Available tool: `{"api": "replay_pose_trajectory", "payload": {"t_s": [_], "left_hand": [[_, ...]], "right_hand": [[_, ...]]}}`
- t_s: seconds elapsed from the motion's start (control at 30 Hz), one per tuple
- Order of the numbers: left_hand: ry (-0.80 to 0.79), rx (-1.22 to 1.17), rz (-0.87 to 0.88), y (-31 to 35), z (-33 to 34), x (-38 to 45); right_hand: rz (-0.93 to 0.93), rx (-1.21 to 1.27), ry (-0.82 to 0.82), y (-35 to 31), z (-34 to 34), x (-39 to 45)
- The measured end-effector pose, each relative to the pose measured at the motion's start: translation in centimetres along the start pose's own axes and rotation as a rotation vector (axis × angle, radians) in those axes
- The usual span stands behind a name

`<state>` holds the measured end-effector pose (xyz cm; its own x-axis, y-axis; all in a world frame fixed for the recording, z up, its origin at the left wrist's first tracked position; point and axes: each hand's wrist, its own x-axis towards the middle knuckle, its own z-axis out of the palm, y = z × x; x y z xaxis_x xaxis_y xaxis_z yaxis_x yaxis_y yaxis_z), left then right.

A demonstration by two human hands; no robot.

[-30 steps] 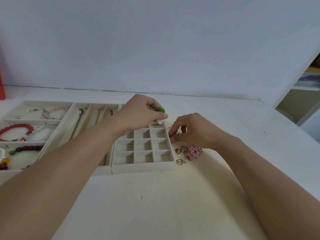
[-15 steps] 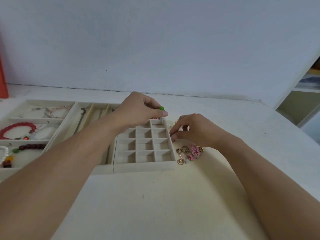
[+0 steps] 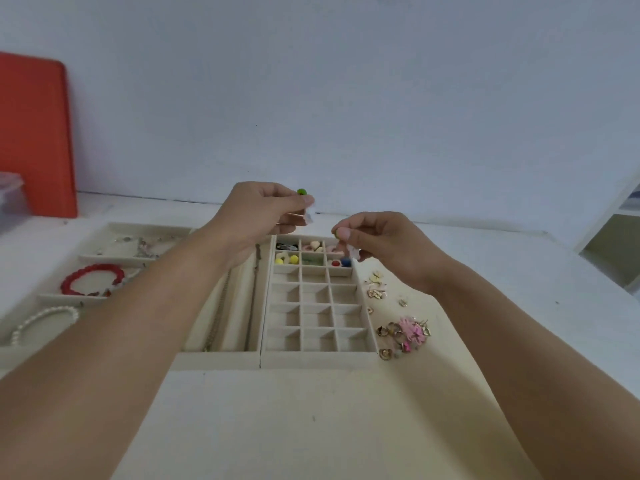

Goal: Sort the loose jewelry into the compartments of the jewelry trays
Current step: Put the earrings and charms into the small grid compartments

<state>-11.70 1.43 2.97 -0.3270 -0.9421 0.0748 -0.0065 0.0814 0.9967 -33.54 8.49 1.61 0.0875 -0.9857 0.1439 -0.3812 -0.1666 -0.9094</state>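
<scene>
Roughly mid-task, my read. Grid tray (image 3: 320, 355): only the two far rows hold pieces, namely dark bits, hearts, yellow balls (image 3: 286, 260), something green, a red and a blue bead (image 3: 341, 262); the four near rows look bare. Left tray (image 3: 55, 296) already has a red bracelet (image 3: 91, 279), a pearl strand (image 3: 41, 319) and some chain items at the far end; the long-slot tray (image 3: 221, 356) holds at least one chain, partly hidden behind the left forearm. Still loose on the table right of the grid tray: gold earrings (image 3: 375, 289) and the pink/gold pile (image 3: 405, 334). Both hands are raised over the far end of the grid tray. Left hand (image 3: 258, 216) pinches a small piece with a green bead (image 3: 301, 192) and a whitish part; right hand (image 3: 384, 247) pinches a similar small whitish piece with a hint of green. Likely an earring pair, too blurred to confirm. Remaining: drop these two, then clear the loose heap into the bare cells.
</scene>
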Motion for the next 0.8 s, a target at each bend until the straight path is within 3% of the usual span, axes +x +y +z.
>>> {"api": "replay_pose_trajectory", "payload": {"t_s": [0.2,0.33,0.5,0.57,0.67,0.73,0.8], "left_hand": [[0.068,-0.095,0.018,-0.1,-2.8,0.1],[-0.028,-0.36,-0.135,-1.2,-2.9,0.1],[-0.082,-0.249,-0.172,-2.4,-2.9,0.5],[-0.072,-0.133,-0.165,-2.5,-3.4,0.6],[0.005,0.424,-0.053,-2.3,-4.8,0.5],[-0.057,0.781,-0.04,-1.8,-5.5,0.1],[-0.181,0.952,-0.095,-1.2,-5.6,-0.6]], "right_hand": [[0.049,-0.217,-0.071,-1.4,4.4,3.6],[0.073,-0.465,-0.09,-1.0,6.7,4.8],[0.08,-0.626,-0.153,-0.8,7.8,5.2],[0.08,-0.658,-0.149,-1.0,7.6,5.2],[0.074,-0.632,-0.165,-0.8,7.3,5.2],[0.068,-0.598,-0.152,-0.6,7.1,5.3],[0.067,-0.595,-0.143,-0.6,7.0,5.5]]}}
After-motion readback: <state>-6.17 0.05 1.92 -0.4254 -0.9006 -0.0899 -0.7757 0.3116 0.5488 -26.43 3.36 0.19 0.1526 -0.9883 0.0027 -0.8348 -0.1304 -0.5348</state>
